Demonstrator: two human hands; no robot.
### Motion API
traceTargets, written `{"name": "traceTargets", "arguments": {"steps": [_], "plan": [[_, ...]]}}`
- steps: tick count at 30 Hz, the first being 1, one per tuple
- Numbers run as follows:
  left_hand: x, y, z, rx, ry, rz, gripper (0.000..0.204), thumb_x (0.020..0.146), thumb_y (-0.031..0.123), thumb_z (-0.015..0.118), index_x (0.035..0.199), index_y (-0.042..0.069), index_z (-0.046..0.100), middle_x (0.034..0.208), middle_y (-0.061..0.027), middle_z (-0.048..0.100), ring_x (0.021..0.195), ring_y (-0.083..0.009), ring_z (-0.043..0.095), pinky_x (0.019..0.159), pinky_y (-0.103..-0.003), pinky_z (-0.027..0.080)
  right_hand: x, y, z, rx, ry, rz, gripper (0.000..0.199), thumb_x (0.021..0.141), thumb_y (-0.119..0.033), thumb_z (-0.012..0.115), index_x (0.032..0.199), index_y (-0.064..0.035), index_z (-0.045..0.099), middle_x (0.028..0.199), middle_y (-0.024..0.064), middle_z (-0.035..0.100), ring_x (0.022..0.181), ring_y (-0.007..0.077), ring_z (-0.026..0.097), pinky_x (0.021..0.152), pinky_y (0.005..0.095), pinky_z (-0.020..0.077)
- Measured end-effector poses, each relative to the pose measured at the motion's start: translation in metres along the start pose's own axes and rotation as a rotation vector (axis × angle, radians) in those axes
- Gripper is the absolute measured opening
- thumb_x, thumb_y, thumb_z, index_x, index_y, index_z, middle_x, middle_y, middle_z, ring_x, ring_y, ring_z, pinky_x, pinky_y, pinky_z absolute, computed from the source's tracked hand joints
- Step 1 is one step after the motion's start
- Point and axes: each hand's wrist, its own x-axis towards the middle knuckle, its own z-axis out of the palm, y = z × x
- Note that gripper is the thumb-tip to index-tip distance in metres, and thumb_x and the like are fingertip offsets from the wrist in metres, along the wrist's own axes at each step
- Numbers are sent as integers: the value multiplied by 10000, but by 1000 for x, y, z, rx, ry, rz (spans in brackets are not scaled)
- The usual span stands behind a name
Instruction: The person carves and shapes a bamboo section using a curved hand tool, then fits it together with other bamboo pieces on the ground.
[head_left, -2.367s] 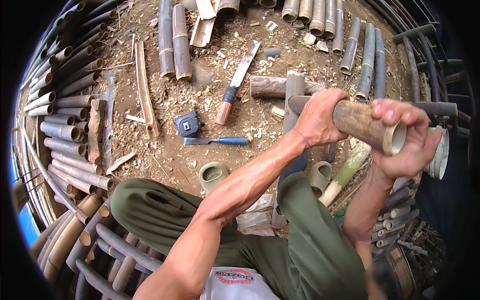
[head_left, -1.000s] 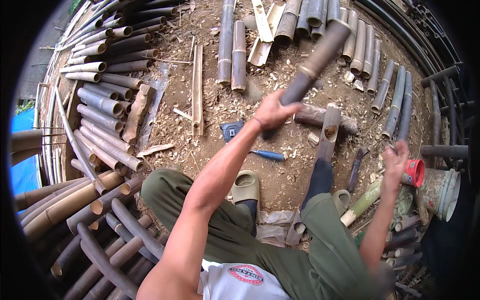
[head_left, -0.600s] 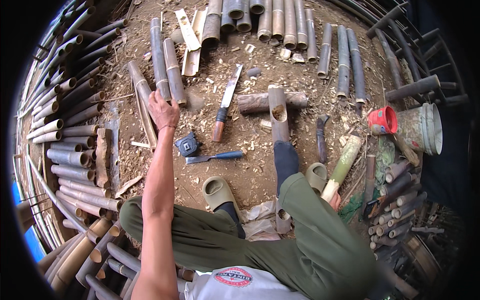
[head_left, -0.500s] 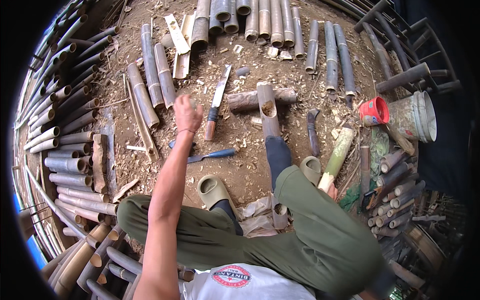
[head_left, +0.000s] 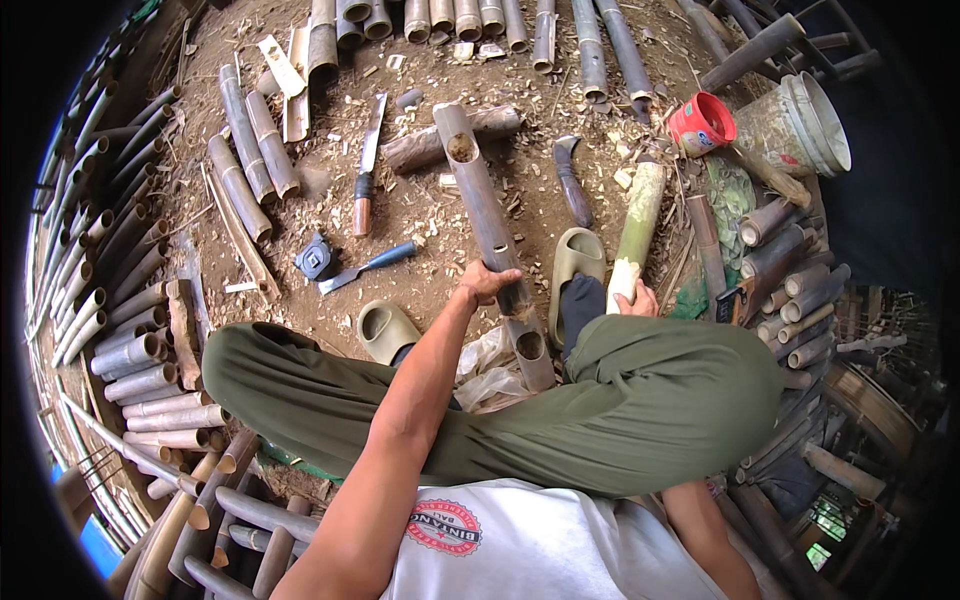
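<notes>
My left hand is wrapped round a long bamboo tube that slants across the ground between my feet. Openings are cut in the tube's wall near its far and near ends. The far part of it lies across a short log. Beside my right knee, my right hand has its fingers round the pale, shaved end of a green bamboo club; my knee partly hides this hand. A blue-handled chisel and a tape measure rest on the dirt left of my left hand.
A large knife lies beyond the chisel, and a hooked blade lies right of the tube. A red pail and a white bucket stand at the right. Bamboo stacks line the left side.
My left hand has moved right and taken hold of the bamboo tube. My right foot has come off the tube to the ground beside it. The view has shifted.
</notes>
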Motion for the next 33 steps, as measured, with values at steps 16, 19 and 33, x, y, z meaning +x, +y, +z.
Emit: {"name": "traceTargets", "arguments": {"steps": [16, 19, 33], "plan": [[65, 21, -30, -16, 559, 312, 797, 828, 448, 736, 1364, -46, 414, 1207, -250, 616, 1097, -346, 619, 952, -424, 467, 177, -104, -36, 140, -21, -89, 557, 846, -199, 675, 1325, 22, 497, 1218, 221, 523, 1155, 370, 529, 1014, 425, 427], [60, 21, -17, -129, 546, 304, 765, 811, 376, 772, 1345, -29, 403, 1137, -189, 615, 1018, -284, 616, 919, -399, 479, 282, -133, -1, 229, -49, -111, 666, 853, -239, 665, 1404, 34, 409, 1287, 262, 499, 1194, 406, 506, 1043, 454, 410], [46, 38, -25, -209, 547, 249, 698, 764, 321, 819, 1248, 12, 423, 1019, -131, 609, 911, -232, 611, 827, -388, 507, 455, -193, 73, 1035, -617, 165, 817, 886, -337, 625, 1481, 69, 240, 1292, 333, 508, 1098, 435, 599, 971, 527, 497]]}}
